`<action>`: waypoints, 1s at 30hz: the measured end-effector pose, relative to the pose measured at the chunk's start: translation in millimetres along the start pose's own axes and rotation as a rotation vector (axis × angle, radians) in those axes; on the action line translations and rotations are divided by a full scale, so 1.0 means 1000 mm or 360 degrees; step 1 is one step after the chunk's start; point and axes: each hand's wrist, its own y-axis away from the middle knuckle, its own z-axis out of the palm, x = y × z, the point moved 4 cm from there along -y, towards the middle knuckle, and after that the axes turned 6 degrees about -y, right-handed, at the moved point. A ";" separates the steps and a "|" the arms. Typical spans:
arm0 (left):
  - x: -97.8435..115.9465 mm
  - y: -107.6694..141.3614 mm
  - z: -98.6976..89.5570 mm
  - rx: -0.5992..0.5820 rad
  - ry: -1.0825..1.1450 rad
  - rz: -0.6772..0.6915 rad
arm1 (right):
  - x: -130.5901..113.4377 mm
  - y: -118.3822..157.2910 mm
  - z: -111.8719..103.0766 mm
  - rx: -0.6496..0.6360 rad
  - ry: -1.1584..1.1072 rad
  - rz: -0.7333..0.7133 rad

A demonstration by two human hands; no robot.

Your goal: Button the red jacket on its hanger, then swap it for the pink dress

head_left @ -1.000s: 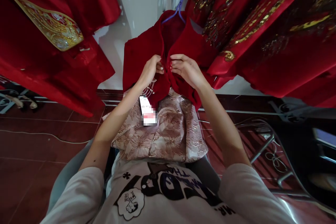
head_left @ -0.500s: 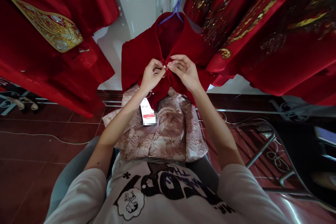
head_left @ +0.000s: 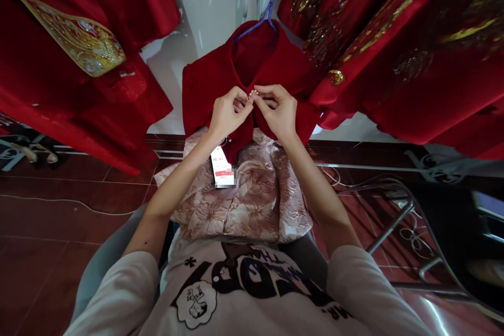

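Note:
A dark red jacket (head_left: 208,79) hangs in front of me on a purple hanger (head_left: 270,8). At its front opening, below the collar, sits a small ornament of pearl-like beads (head_left: 253,93). My left hand (head_left: 230,111) pinches the jacket's front edge right beside the beads, thumb and forefinger together. From the other side, my right hand (head_left: 279,111) is closed on the beaded ornament with its thumb and forefinger. The fingertips of both hands nearly meet and partly hide the fastening. Lower down, a pearl-like bead (head_left: 230,139) shows on the jacket front.
A pink brocade garment (head_left: 255,205) covers my lap, with a lit phone (head_left: 222,168) on it. Red garments with gold trim (head_left: 94,47) hang left, and sequinned ones (head_left: 394,63) right. A black chair (head_left: 441,220) stands at right; a cable (head_left: 79,205) crosses the floor.
My hands have come closer together at the front opening. The left fingertips have moved right and slightly up to the beads, and the jacket edges have drawn together.

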 end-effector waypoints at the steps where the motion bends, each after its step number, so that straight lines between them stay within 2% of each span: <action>1: 0.000 -0.001 0.000 -0.0004 -0.0015 0.0008 | 0.000 0.000 -0.001 -0.0011 -0.0013 0.0009; 13: 0.013 -0.003 -0.011 -0.0237 -0.0292 0.0259 | 0.003 0.000 -0.001 -0.0022 -0.0013 0.0124; 20: 0.008 -0.005 -0.012 -0.0280 -0.0374 0.0383 | 0.000 0.002 0.001 -0.0010 0.0038 0.0182; 27: 0.006 -0.011 -0.013 -0.0437 -0.0404 0.0561 | -0.006 0.002 0.001 -0.0095 0.0059 0.0168; 30: 0.008 -0.012 -0.011 -0.0441 -0.0366 0.0537 | -0.004 -0.002 0.002 -0.0121 0.0109 0.0128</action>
